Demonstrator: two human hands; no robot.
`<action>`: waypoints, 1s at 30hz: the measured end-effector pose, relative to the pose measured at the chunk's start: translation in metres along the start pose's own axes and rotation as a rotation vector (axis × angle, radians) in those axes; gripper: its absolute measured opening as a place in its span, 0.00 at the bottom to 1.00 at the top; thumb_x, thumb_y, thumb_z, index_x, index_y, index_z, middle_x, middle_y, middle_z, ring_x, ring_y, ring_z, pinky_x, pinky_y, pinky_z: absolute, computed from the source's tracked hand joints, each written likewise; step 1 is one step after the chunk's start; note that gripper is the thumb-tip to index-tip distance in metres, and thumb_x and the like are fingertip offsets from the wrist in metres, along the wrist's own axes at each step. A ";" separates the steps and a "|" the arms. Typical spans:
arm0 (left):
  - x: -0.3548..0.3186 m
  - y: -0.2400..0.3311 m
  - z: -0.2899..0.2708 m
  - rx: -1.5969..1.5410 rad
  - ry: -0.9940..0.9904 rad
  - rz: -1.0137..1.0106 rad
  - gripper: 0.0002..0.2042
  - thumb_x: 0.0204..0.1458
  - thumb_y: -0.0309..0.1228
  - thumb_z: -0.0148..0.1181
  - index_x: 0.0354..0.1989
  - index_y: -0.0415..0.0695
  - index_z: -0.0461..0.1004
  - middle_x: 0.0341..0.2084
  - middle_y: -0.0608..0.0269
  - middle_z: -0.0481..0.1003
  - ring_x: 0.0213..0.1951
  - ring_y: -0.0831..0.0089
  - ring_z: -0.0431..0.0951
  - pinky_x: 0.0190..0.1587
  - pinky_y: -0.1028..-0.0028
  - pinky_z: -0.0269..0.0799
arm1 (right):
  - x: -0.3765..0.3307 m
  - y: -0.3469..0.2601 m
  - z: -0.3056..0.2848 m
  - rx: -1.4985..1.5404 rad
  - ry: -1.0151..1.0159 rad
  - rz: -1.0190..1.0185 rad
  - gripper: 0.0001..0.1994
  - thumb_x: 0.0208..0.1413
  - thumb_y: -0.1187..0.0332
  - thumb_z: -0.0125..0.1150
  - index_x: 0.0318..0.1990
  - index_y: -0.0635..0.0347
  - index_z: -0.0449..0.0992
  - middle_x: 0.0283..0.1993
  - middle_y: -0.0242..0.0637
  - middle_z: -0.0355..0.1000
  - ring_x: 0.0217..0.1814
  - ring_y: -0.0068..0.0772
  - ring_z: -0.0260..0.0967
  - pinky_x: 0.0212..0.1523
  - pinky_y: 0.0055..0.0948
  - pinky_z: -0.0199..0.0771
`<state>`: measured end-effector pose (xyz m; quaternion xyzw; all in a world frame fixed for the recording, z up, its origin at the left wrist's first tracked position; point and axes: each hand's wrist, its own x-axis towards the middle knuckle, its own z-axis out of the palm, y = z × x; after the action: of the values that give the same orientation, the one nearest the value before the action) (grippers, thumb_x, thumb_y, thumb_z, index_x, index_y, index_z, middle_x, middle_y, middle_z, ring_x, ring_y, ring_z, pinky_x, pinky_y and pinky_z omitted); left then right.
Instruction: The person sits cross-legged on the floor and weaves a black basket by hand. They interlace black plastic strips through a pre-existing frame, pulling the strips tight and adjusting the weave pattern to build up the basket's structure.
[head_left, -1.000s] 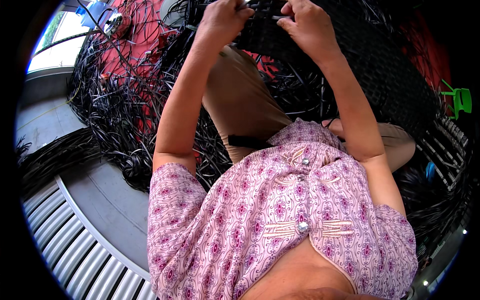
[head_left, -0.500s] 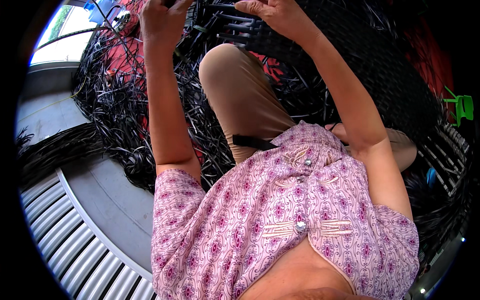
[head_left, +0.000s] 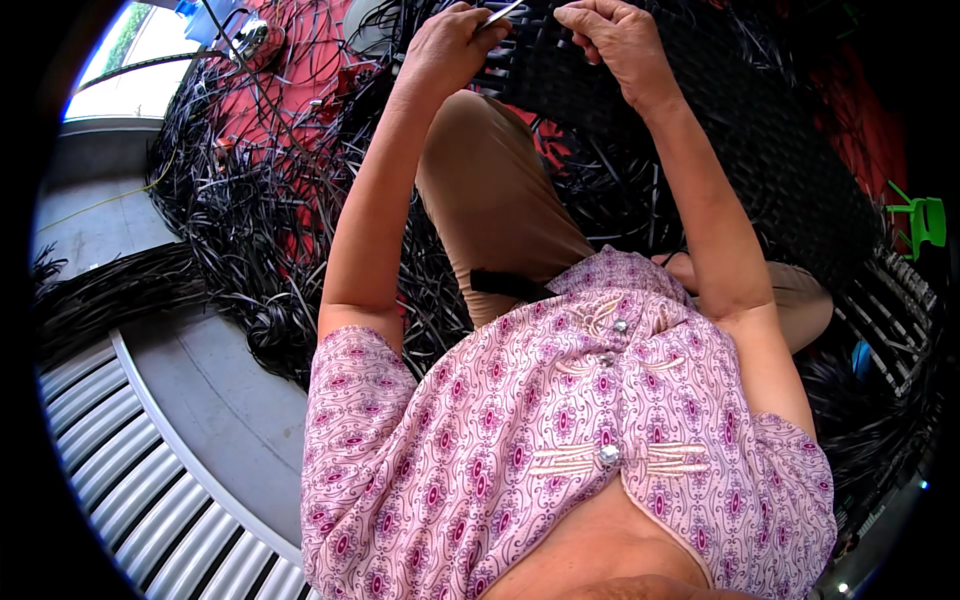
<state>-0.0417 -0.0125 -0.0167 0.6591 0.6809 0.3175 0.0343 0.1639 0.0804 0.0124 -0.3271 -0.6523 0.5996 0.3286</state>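
Two hands work at the top of the view, and everything else is placed here against the woven black panel (head_left: 700, 130) they reach for. Far to the left of that panel, a ribbed grey grating (head_left: 120, 500) curves along the lower edge, with bare concrete floor (head_left: 200, 400) beside it. Nearer, but on the same side, loose black strips (head_left: 250, 220) lie in a tangled heap over a red mat (head_left: 290, 90) — some spill onto the concrete. Just left of the panel's near edge, the left hand (head_left: 450, 50) is closed, fingers pinched on a single flat strip (head_left: 497, 14) that sticks out above the knuckles. The raised knee in tan trousers (head_left: 490, 190) sits below the panel's edge, between the two forearms. The right hand (head_left: 615, 40) rests on the panel itself, fingers curled down against the weave; whether it grips a strand there I cannot tell. The hands are apart, with a short stretch of panel between them. The panel runs on to the right and down past the right forearm, its lattice dense and dark. Beyond its right edge stands a small green chair (head_left: 925, 220), well apart from the hands. Below the panel, closest to the camera, a pink patterned blouse (head_left: 560, 450) fills the lower middle.
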 end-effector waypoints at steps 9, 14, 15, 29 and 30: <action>0.005 0.004 0.005 0.103 0.028 0.011 0.20 0.56 0.48 0.60 0.43 0.42 0.79 0.33 0.54 0.76 0.38 0.56 0.77 0.42 0.63 0.71 | -0.012 -0.004 0.000 -0.601 0.183 -0.253 0.08 0.49 0.67 0.67 0.30 0.64 0.81 0.27 0.48 0.78 0.29 0.37 0.79 0.33 0.35 0.76; 0.013 -0.007 0.000 0.057 -0.122 -0.080 0.21 0.55 0.50 0.61 0.38 0.41 0.80 0.25 0.55 0.76 0.29 0.59 0.75 0.35 0.64 0.70 | -0.014 -0.007 0.011 -0.779 0.254 -0.338 0.08 0.48 0.67 0.66 0.25 0.62 0.78 0.25 0.51 0.76 0.29 0.49 0.77 0.32 0.41 0.77; 0.013 -0.008 0.000 0.045 -0.171 -0.103 0.21 0.55 0.50 0.61 0.38 0.40 0.80 0.22 0.56 0.75 0.27 0.61 0.75 0.34 0.65 0.69 | -0.014 -0.007 0.012 -0.822 0.268 -0.358 0.08 0.48 0.67 0.66 0.24 0.62 0.78 0.25 0.51 0.75 0.29 0.50 0.77 0.32 0.42 0.77; 0.007 -0.004 0.008 -0.393 -0.185 -0.243 0.15 0.57 0.39 0.62 0.42 0.40 0.82 0.26 0.70 0.78 0.30 0.84 0.73 0.35 0.78 0.68 | -0.014 0.004 0.022 -0.856 0.264 -0.343 0.09 0.50 0.66 0.65 0.24 0.62 0.77 0.25 0.51 0.76 0.29 0.53 0.76 0.33 0.47 0.77; 0.006 -0.005 0.011 -0.465 -0.173 -0.282 0.15 0.57 0.39 0.62 0.42 0.39 0.82 0.28 0.71 0.79 0.31 0.84 0.73 0.36 0.79 0.69 | -0.014 0.005 0.021 -0.852 0.252 -0.342 0.09 0.50 0.66 0.65 0.25 0.62 0.77 0.26 0.51 0.76 0.30 0.53 0.76 0.33 0.47 0.77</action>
<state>-0.0416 -0.0022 -0.0254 0.5570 0.6691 0.4000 0.2864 0.1543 0.0576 0.0059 -0.3909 -0.8396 0.1718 0.3357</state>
